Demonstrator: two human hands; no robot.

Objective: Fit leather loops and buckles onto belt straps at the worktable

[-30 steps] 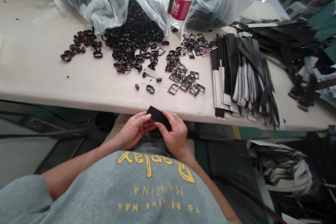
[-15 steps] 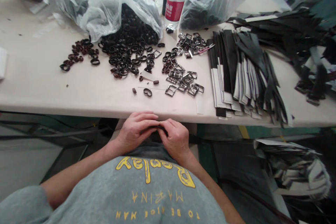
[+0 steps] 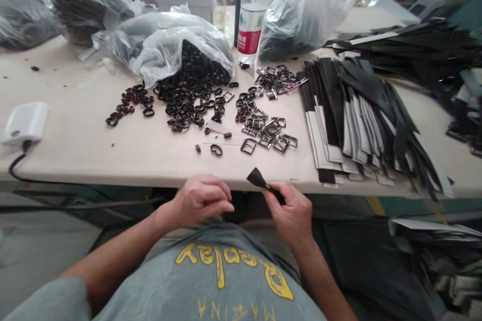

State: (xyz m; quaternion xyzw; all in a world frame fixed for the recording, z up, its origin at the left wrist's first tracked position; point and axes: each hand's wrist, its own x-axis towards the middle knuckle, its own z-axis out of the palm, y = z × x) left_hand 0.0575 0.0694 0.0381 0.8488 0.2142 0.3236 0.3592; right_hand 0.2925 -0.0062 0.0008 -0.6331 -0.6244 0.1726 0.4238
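One black strip [image 3: 256,178] in the fingers, buckles [image 3: 268,129] close by

So, taking the right hand [image 3: 291,213] as the clock's centre: it's pinching that strip between thumb and fingers, flared end poking out toward 10 o'clock at the near edge of the table [image 3: 150,158]. Tiny shiny bit where it narrows, too small to make out. Left hand [image 3: 203,199] is at 9 o'clock, well clear of the strip, fingers loosely curled; can't tell if something's tucked inside.

Buckles sit between 11 and 12, the loop pile [image 3: 184,103] between 10 and 11, one loose loop [image 3: 216,150] at 10, and the strip stack [image 3: 352,125] around 1.

I'd call this the step of working one strip by hand. Next move, imo, calls for a firm right pinch and free left fingertips.
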